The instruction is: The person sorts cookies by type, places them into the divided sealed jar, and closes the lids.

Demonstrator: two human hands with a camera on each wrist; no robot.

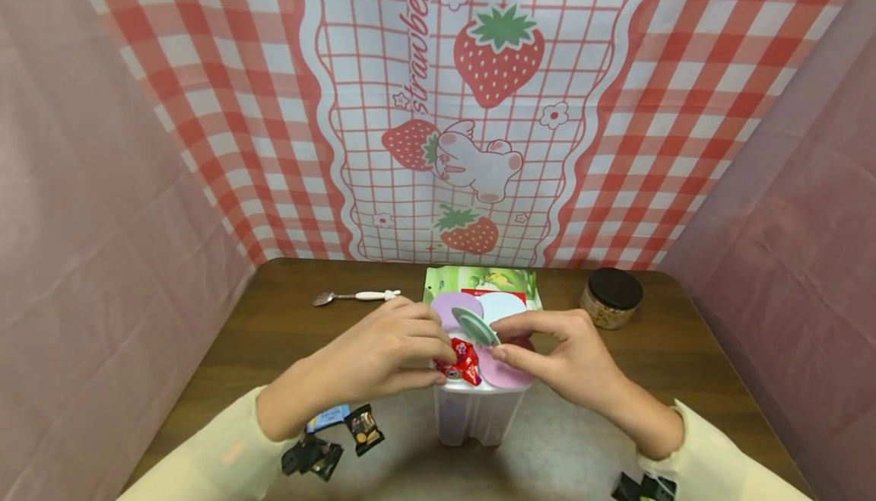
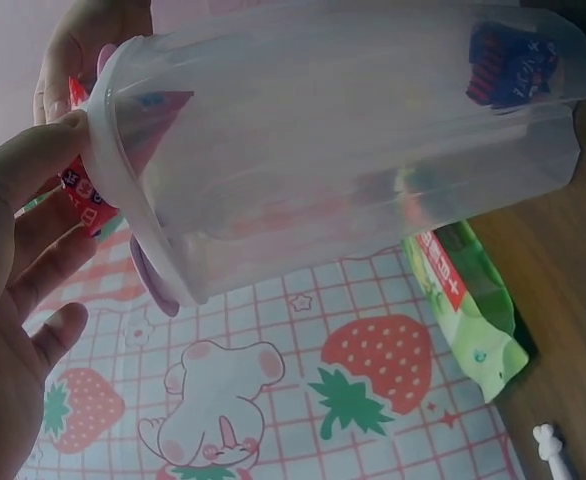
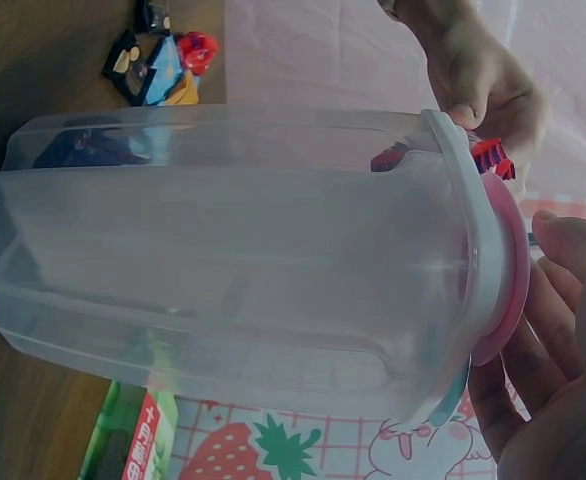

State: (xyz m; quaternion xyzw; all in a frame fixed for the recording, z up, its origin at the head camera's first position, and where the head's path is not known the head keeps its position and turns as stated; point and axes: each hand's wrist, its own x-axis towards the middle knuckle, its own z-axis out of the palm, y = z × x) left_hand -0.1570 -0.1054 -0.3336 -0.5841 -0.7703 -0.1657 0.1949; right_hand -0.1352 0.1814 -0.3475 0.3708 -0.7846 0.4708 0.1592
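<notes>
A tall translucent plastic container (image 2: 323, 150) stands upright on the table, topped by round lids: a purple lid (image 1: 455, 308), a pale blue lid (image 1: 503, 306) and a pink lid (image 1: 509, 370). Between thumb and fingers, my right hand (image 1: 571, 349) pinches the tilted green lid (image 1: 475, 326). My left hand (image 1: 400, 345) grips a red wrapped snack packet (image 1: 465, 364) at the container's near-left opening. Part of that packet hangs inside, below the rim (image 2: 113, 130). A dark blue packet (image 2: 513, 65) lies at the container's bottom.
Behind the container lies a green snack bag (image 1: 479, 279). A white-handled spoon (image 1: 356, 297) is at the back left, a black-lidded jar (image 1: 611, 297) at the back right. Several small wrapped snacks (image 1: 364, 429) lie near my left forearm, and black packets (image 1: 643, 486) near my right sleeve.
</notes>
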